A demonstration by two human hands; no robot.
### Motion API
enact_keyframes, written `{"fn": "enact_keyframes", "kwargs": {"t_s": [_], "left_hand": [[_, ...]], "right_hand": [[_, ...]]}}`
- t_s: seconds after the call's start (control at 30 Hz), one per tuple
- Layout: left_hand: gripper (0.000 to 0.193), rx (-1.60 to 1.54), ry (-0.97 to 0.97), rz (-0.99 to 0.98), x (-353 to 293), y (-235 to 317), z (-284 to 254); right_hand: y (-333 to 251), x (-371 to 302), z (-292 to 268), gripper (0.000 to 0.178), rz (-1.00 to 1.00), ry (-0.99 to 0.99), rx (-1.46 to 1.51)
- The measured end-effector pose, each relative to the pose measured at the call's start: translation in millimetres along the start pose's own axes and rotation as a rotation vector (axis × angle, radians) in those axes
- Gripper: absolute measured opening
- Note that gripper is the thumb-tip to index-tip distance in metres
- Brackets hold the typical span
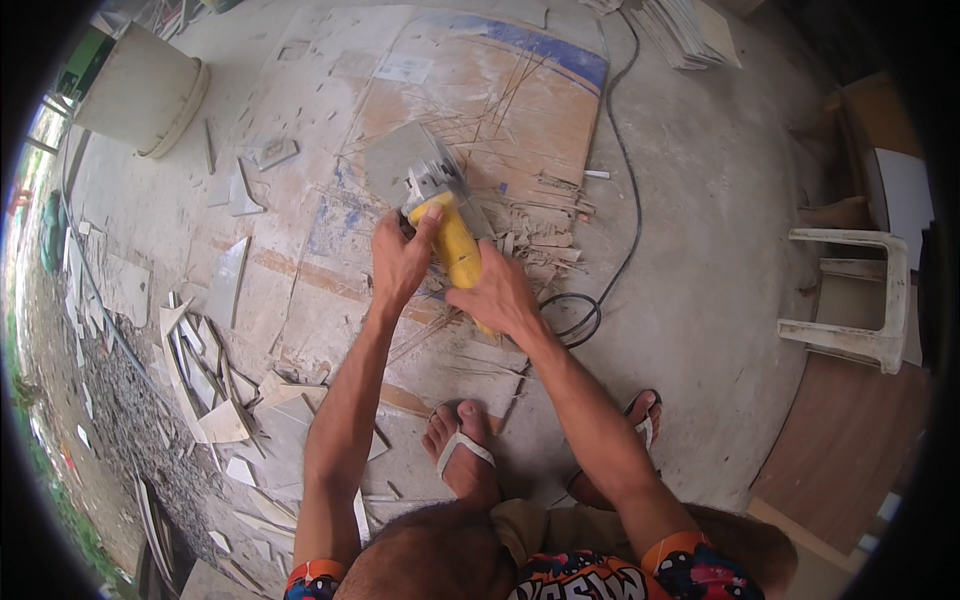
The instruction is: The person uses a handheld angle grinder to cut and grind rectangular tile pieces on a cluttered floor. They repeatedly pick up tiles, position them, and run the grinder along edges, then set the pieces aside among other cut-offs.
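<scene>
A yellow angle grinder (459,252) with a grey metal head slants across the middle of the view, its head pointing away from me. My left hand (398,258) grips it near the head, thumb laid over the yellow housing. Farther back, my right hand (503,292) is wrapped around the rear of the body. Beneath the head lies a grey tile (390,160), partly hidden by the tool. Whether the disc touches the tile is hard to make out. Under both spreads a worn, dusty cardboard sheet (540,120) with cut lines and torn shreds.
A black cable (636,190) curves along the floor and loops near my right hand. Broken tile pieces (228,422) pile up at left. A whitish bucket (140,95) stands far left, stacked tiles (682,32) far right, and a white plastic stool (892,300) at right.
</scene>
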State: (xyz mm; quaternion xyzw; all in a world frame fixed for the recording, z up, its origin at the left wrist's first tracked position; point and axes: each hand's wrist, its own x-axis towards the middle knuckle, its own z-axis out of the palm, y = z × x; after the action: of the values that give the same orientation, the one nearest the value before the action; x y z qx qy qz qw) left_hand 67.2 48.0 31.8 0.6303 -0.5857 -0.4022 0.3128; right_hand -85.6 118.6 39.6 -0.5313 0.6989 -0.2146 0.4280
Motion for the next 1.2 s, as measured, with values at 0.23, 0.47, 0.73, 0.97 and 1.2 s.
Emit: {"fn": "enact_keyframes", "kwargs": {"t_s": [0.23, 0.47, 0.73, 0.97, 1.2], "left_hand": [[0.063, 0.020, 0.020, -0.012, 14.2, -9.1, -1.3], [0.064, 0.053, -0.019, -0.005, -1.6, -6.2, -0.3], [0.062, 0.022, -0.028, -0.022, -19.0, -7.7, 5.5], [0.063, 0.002, -0.020, -0.026, -11.1, -6.0, 3.6], [0.065, 0.072, -0.019, -0.017, -12.2, -11.1, 2.4]], "right_hand": [[-9.7, 7.6, -3.9, 0.055, -0.001, -0.025, -0.021], [-1.4, -4.7, -3.8, 0.054, 0.039, -0.029, 0.007], [7.0, -22.3, -5.3, 0.054, 0.019, -0.024, 0.003], [3.8, -14.1, -6.0, 0.054, 0.017, -0.029, -0.028], [6.8, -15.7, -3.1, 0.053, 0.064, -0.031, -0.014]]}}
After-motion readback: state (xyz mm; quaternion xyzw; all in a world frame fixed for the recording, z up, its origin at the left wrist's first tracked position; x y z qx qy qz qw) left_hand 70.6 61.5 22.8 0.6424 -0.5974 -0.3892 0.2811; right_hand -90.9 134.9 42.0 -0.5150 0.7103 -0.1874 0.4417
